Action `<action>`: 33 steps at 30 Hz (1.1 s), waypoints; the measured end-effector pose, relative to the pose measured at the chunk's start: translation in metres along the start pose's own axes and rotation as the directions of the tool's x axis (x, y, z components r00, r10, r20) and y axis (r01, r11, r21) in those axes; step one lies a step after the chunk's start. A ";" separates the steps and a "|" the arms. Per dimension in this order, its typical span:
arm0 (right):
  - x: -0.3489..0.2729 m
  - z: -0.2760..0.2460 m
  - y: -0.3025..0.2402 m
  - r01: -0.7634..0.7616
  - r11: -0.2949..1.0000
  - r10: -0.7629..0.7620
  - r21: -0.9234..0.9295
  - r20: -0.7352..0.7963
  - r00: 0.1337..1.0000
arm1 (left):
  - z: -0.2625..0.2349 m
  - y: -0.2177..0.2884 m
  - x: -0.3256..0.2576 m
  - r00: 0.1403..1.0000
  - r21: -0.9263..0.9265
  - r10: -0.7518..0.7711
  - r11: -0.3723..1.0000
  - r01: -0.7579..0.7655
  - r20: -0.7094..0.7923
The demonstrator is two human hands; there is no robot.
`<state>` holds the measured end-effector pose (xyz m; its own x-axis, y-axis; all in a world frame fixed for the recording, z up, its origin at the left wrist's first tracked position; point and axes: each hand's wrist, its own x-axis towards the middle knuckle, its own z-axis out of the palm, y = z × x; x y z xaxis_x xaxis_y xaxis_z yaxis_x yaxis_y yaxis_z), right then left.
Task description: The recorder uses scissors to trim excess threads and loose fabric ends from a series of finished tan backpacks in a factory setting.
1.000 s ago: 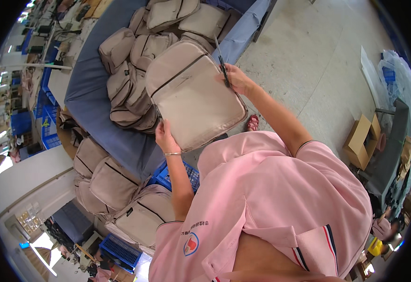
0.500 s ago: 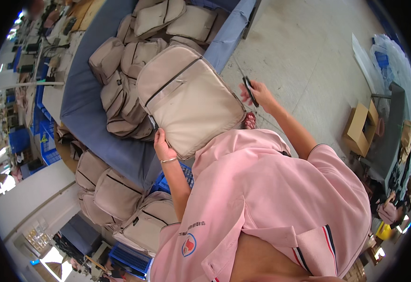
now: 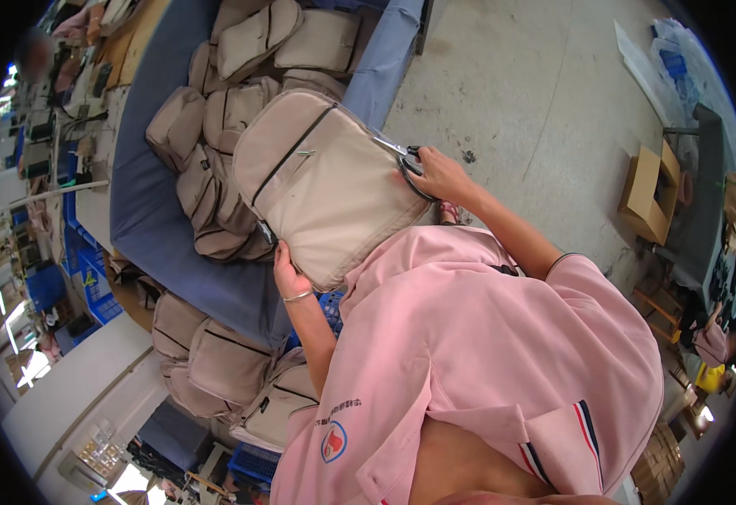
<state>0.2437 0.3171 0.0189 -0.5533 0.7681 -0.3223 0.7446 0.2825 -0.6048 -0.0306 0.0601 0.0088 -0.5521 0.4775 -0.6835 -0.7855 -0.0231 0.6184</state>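
A beige backpack (image 3: 321, 181) with a black zip line is held up in front of me, above the blue table (image 3: 145, 181). My left hand (image 3: 288, 269), with a thin bracelet at the wrist, grips its lower edge. My right hand (image 3: 439, 172) holds a pair of black-handled scissors (image 3: 406, 160) with the blades laid against the backpack's right edge. Behind it lies a pile of beige backpacks (image 3: 241, 76) on the table.
More beige backpacks (image 3: 216, 362) are stacked below the table near blue crates (image 3: 254, 463). An open cardboard box (image 3: 650, 194) stands on the concrete floor at the right, beside a dark machine stand (image 3: 709, 210). Workbenches run along the far left.
The backpack has shifted a little and my right hand, which was away from it with the scissors raised, has come back to its right edge.
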 end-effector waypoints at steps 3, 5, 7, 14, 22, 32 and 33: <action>0.007 -0.008 -0.020 0.000 0.998 -0.001 -0.060 -0.020 1.000 | -0.006 0.000 0.003 0.996 -0.044 -0.031 0.998 0.035 0.079; 0.010 -0.010 -0.025 0.013 0.997 -0.017 -0.074 -0.050 0.999 | -0.007 -0.001 0.003 0.997 -0.040 -0.022 0.999 0.025 0.069; 0.011 -0.011 -0.028 0.014 0.995 -0.019 -0.101 -0.050 0.999 | -0.006 -0.002 0.003 0.998 -0.036 -0.013 0.999 0.016 0.061; 0.013 0.007 -0.012 0.018 1.000 -0.017 0.015 -0.072 0.997 | 0.002 -0.003 -0.008 0.998 -0.038 0.038 0.999 -0.036 0.053; 0.016 0.014 -0.007 -0.056 0.980 0.048 0.189 0.048 0.998 | 0.011 -0.051 -0.082 0.943 0.121 0.231 0.971 -0.207 -0.239; 0.014 0.021 0.007 -0.358 0.570 0.226 0.739 0.277 0.934 | 0.030 -0.021 -0.100 0.656 0.469 0.706 0.690 -0.552 -0.267; 0.013 0.015 0.008 -0.352 0.581 0.208 0.734 0.284 0.936 | 0.028 -0.010 -0.105 0.608 0.630 0.776 0.560 -0.538 -0.170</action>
<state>0.2371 0.3207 -0.0015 -0.4687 0.6148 -0.6343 0.3534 -0.5276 -0.7725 0.0434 0.0349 0.0857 -0.9924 0.1231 -0.0015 0.0337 0.2832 0.9585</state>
